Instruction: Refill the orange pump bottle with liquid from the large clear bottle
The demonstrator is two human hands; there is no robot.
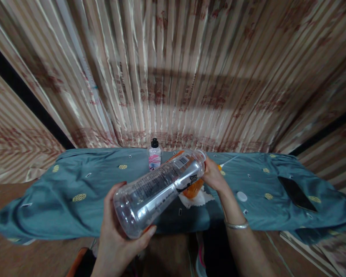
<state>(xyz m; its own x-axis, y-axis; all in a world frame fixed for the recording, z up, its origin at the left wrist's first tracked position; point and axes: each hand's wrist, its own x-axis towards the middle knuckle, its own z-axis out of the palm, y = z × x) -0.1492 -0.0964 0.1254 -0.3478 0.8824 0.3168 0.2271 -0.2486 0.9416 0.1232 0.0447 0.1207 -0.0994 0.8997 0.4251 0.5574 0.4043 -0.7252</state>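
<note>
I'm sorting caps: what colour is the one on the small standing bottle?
The cap is black, seen best in the head view.

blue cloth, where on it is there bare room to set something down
The blue cloth is bare left of the black-capped bottle, and between the white cap and the dark slab. The middle is crowded: left hand and right hand hold the large clear bottle, partly hiding an orange item and white tissue.

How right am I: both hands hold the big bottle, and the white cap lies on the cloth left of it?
Not quite: the head view shows the white cap on the cloth right of the big bottle. The left hand and right hand do hold that bottle.
</note>
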